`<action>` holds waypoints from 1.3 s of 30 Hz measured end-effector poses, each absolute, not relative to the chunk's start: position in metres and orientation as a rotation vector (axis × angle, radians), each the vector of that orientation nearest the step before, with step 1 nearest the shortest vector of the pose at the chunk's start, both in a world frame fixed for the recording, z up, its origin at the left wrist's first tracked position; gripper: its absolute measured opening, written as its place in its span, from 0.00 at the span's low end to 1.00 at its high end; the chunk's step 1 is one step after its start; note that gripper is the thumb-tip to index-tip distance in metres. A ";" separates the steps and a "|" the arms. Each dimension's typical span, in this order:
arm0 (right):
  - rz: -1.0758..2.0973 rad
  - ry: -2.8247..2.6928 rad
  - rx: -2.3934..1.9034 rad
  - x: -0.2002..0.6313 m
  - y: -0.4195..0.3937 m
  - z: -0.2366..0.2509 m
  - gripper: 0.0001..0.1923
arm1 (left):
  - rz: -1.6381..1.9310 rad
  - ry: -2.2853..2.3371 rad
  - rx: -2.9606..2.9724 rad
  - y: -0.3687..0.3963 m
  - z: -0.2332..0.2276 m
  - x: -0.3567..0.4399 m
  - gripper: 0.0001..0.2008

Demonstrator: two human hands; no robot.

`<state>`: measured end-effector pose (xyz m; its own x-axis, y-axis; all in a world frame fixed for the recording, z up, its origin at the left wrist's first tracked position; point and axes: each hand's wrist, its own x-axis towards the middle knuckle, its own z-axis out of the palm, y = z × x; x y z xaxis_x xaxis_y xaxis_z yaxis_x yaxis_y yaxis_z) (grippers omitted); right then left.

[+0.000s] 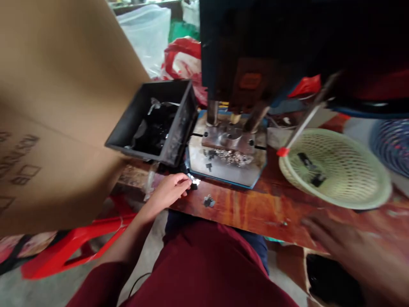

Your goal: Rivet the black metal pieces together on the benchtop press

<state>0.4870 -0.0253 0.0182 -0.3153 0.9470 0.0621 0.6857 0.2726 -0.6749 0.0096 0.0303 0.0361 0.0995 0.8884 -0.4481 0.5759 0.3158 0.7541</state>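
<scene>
One reddish-brown wooden table (243, 209) bears a tall dark metal press (252, 47), set centrally, presumably so either hand reaches it. Round pale-green perforated plastic basket (358, 170) at its right, rectangular black plastic bin (180, 128) at its left: likely for short reaches. Right hand (332, 234) blurred near table's front edge; grip cannot be told. Left hand (174, 187) pinches small black-and-silver piece (194, 186) beside the press base, fingertips probably suiting its size.

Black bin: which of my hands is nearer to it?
Left. Your left hand is just in front of the black bin; your right hand is farther off, rightward, near the green basket.
</scene>
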 end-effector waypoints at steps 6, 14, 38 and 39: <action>0.907 -2.499 -1.246 0.296 -0.006 0.009 0.09 | 0.304 1.642 1.454 0.012 0.031 -0.013 0.12; 0.553 -2.628 -1.291 0.250 0.013 -0.004 0.06 | 0.294 1.628 1.472 0.000 0.027 -0.001 0.10; 1.466 -1.607 -1.336 0.221 0.019 0.018 0.21 | 0.759 1.392 0.995 0.010 0.039 0.011 0.21; 1.550 -1.526 -1.315 0.222 0.019 0.021 0.22 | 0.745 1.377 0.989 0.012 0.041 0.013 0.21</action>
